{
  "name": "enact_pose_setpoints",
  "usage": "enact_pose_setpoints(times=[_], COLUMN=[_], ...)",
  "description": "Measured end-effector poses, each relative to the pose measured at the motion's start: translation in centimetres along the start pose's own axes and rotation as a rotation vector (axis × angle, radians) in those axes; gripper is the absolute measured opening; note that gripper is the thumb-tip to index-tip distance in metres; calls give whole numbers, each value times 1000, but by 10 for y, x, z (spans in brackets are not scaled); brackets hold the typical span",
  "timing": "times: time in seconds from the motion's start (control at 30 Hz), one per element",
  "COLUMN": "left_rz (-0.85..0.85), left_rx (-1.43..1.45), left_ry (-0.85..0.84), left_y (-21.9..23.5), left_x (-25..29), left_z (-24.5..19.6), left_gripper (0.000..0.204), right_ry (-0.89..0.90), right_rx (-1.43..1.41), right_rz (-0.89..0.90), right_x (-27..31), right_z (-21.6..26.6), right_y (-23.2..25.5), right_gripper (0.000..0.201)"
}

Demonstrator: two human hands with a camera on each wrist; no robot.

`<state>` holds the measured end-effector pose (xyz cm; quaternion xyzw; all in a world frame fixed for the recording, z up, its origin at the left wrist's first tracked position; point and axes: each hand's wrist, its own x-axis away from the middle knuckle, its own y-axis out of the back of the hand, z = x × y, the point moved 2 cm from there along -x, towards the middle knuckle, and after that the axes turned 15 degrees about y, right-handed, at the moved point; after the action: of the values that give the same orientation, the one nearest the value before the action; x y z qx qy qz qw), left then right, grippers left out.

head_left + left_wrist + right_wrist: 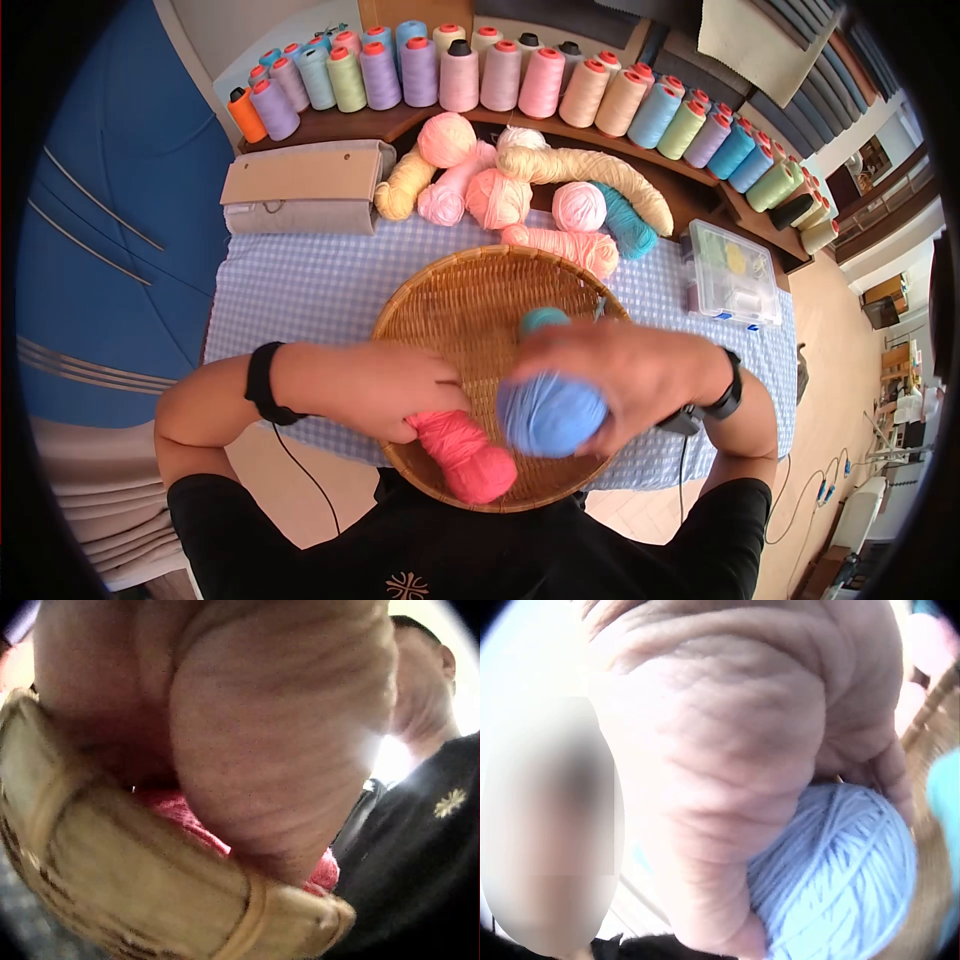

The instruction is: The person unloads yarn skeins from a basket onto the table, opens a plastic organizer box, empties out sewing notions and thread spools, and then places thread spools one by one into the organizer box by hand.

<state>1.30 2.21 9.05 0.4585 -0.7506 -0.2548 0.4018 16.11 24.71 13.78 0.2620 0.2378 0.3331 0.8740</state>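
A round woven bamboo basket (440,310) sits at the front of the table. My left hand (370,388) reaches over its left rim and grips one end of a coral-red skein of yarn (470,462) lying near the basket's front. In the left wrist view, red yarn (176,810) shows between that hand and the rim. My right hand (640,375), blurred, holds a blue ball of yarn (553,415) over the basket's right half. Thumb and fingers wrap its sides in the right wrist view. Beyond the right hand, a teal ball of yarn (545,319) is partly hidden.
Behind the basket lie pink, cream, yellow and teal yarns (500,198) in a pile. Cones of thread (460,78) line a curved shelf at the back. A beige folded case (305,188) is at the back left, a clear plastic box (733,272) at the right.
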Motion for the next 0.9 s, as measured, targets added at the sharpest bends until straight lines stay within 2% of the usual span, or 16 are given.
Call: enact_pose_setpoints(times=[0.03,0.07,0.1,0.13,0.17,0.2,0.27,0.3,0.33,0.37,0.43,0.57,0.63,0.7,0.83,0.9], left_rz=[-70,-140,-217,-220,-365,-511,-744,-836,-929,-931,-1098,-1091,-1062,-1016,-854,-885], left_rx=[51,100,141,135,155,175,326,397,471,470,86,-94,-294,-331,-482,-415], left_ry=[-3,-5,-20,-21,92,208,295,316,337,336,620,670,570,544,573,608], left_y=[14,28,41,53,67,79,101,111,119,127,144,146,145,149,148,149], left_x=[3,6,8,8,7,6,-6,-16,-28,-40,-58,-94,-110,-116,-124,-116], left_z=[-3,-4,-1,-1,1,3,14,23,35,46,69,103,109,108,119,117], left_gripper=[48,50,54,54,54,54,56,54,53,53,58,53,44,40,35,34], right_ry=[67,-43,-69,-170,-230,-225,-259,-257,-302,-345,-341,-333,-333,-424,-434,-431], right_rx=[137,200,307,304,461,464,632,637,741,842,839,855,853,722,777,741], right_rz=[-127,-242,-356,-514,-622,-622,-743,-745,-660,-572,-530,-444,-425,-383,-422,-433], right_x=[4,12,15,24,24,22,20,19,16,15,18,17,20,18,26,29], right_z=[-7,-9,-11,-26,-31,-42,-65,-75,-86,-96,-113,-104,-94,-84,-92,-97], right_y=[16,32,49,58,67,73,82,80,77,73,61,51,50,51,49,53], right_gripper=[88,90,90,89,87,87,89,89,90,92,92,88,87,84,83,82])
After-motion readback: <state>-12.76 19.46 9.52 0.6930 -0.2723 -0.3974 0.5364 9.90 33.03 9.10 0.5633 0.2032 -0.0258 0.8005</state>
